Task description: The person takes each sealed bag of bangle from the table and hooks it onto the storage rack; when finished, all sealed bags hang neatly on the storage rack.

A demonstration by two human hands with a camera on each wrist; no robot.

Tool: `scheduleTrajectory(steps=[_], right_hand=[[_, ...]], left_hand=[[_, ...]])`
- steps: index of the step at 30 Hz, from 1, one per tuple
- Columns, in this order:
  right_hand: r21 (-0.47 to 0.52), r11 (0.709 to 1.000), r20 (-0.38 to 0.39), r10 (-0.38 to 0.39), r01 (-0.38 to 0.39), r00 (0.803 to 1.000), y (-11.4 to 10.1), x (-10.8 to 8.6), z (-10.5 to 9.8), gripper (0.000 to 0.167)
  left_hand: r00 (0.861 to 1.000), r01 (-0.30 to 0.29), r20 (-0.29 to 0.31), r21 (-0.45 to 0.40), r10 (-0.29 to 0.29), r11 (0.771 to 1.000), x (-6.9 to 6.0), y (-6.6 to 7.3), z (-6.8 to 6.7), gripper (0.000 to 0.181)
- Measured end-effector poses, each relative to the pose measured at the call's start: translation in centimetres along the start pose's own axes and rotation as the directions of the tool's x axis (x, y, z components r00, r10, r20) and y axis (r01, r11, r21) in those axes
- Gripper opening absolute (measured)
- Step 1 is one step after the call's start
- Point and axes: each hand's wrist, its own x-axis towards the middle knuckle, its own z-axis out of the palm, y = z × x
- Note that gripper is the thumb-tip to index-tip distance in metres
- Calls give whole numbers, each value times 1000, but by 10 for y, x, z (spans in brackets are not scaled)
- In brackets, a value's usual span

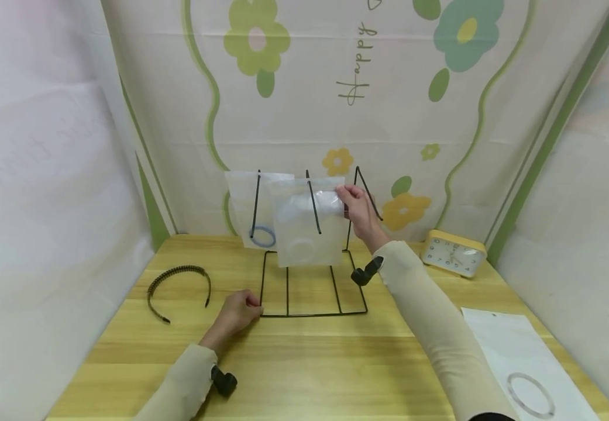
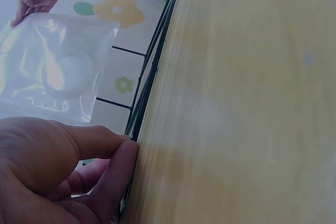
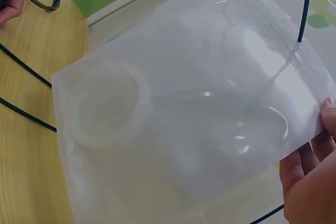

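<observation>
A black wire display rack (image 1: 315, 316) stands on the table, its prongs pointing up and forward. My left hand (image 1: 238, 311) pinches the front left corner of its base between thumb and finger, seen closely in the left wrist view. My right hand (image 1: 359, 210) grips the upper right edge of a clear-fronted plastic bag (image 3: 210, 129), which hangs at the middle prong. Inside that bag lies a pale, whitish ring (image 3: 143, 98), probably a bangle. On the left prong hangs another bag (image 1: 241, 202) with a blue ring-shaped band (image 1: 264, 245) near its bottom.
A braided dark headband (image 1: 180, 269) lies left of the rack. At the back right stands a yellow-framed clock (image 1: 454, 253). A white bag (image 1: 515, 345) with a pale ring inside lies at the front right. Flower-printed cloth (image 1: 293, 128) encloses the table's back and sides.
</observation>
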Motion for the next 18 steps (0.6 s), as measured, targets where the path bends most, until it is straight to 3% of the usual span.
scheduleTrajectory(steps=[8,18], right_hand=[[-13,1000,-36,-20,19,999,-2,13,0,40],[18,1000,-91,14,-13,996,-2,22,7,37]], left_hand=[[1000,-4,13,-16,4,1000,2,-1,3,11],[1000,8,18,-1,-8,1000,3,-3,2,10]])
